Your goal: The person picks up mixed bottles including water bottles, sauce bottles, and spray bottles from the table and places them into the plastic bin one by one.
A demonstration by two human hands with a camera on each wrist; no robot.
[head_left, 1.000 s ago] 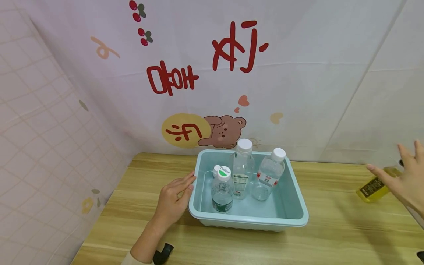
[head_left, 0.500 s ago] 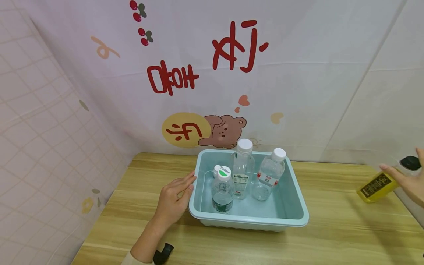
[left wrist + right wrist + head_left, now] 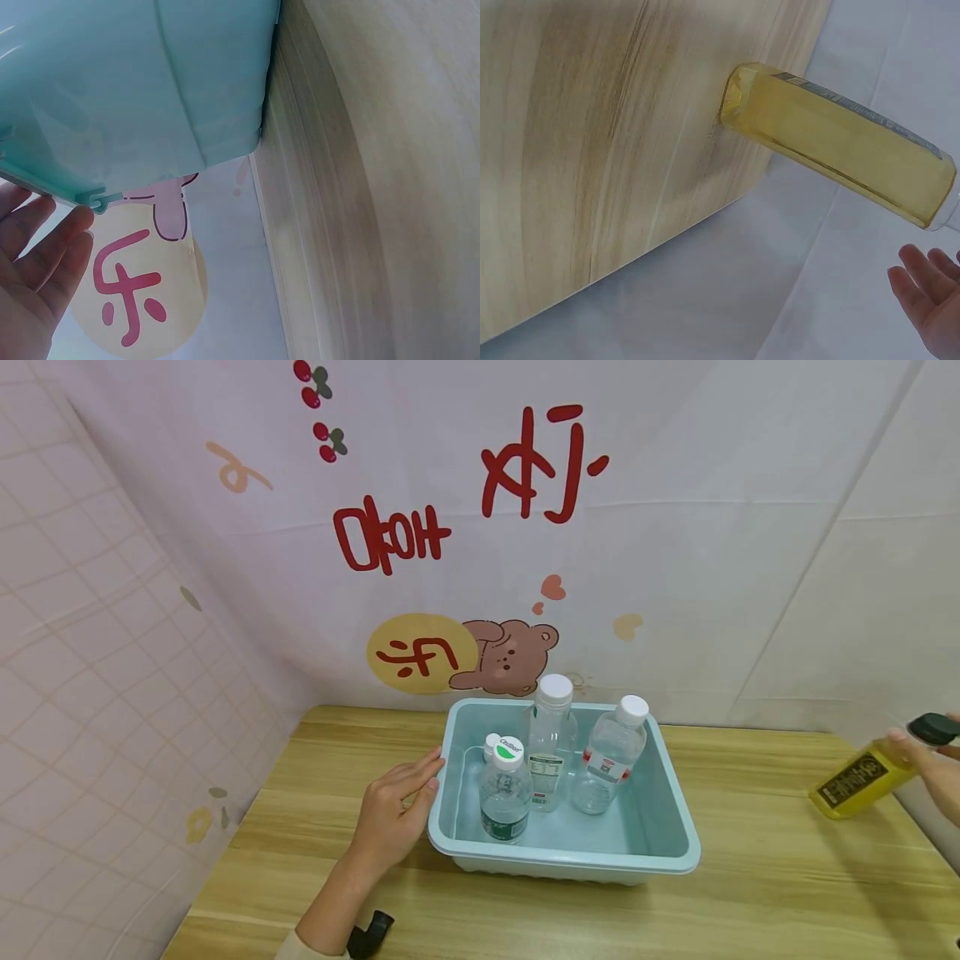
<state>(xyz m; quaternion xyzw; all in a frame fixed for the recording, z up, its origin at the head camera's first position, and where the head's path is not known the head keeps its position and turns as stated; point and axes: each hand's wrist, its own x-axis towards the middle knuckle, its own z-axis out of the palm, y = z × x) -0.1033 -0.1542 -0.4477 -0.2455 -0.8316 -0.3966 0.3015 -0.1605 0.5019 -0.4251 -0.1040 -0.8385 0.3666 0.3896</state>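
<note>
My left hand [image 3: 393,814] rests against the left rim of a light blue plastic basin [image 3: 562,858]; in the left wrist view, its straight fingers [image 3: 60,262] touch the rim from outside. Clear bottles stand in the basin: one with a green-and-white cap [image 3: 504,806], a tall white-capped one [image 3: 551,739] and one with a red-and-white label [image 3: 609,756]. At the far right, a bottle of yellow liquid [image 3: 858,783] with a black cap stands on the table. My right hand [image 3: 941,777], partly cut off, is at its neck. In the right wrist view, its extended fingers [image 3: 922,274] lie beside the bottle.
Another small white cap [image 3: 491,745] shows behind the green-capped bottle. The wooden table [image 3: 750,827] ends at a white printed cloth [image 3: 675,568] at the back. A black piece [image 3: 370,935] sits by my left wrist.
My right hand has come down from in front of the yellow bottle and shifted right to its neck. The left hand, the basin and the bottles have stayed put.
</note>
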